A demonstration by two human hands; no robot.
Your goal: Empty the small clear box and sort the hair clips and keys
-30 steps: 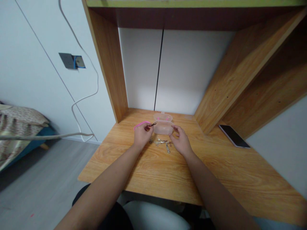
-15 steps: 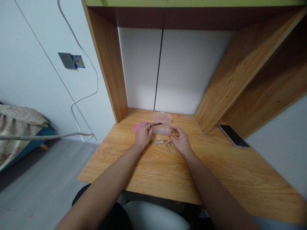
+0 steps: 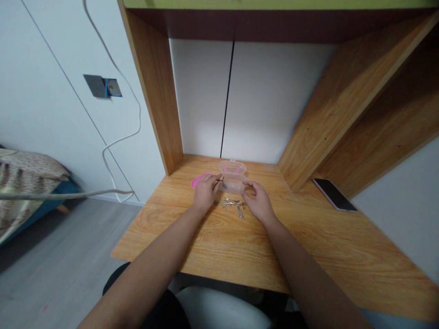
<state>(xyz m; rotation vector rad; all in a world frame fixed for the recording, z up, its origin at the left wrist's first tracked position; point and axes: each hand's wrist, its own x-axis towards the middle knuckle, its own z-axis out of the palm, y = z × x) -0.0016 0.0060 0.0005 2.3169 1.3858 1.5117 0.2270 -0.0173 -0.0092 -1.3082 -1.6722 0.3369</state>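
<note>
Head view, centre: my left hand pinches a pin at the box rim; right hand grips the box side, likely steadying it, just above the clips.

The small box sits mid-desk toward the back of the desk, with its lid lying flat just to its left. The metal clips lie right in front of the box, between the left hand and the right hand. A thin stick in the left hand reaches the box's left edge. The phone lies well off to the right, and a bed stands far left, beyond the desk.
</note>
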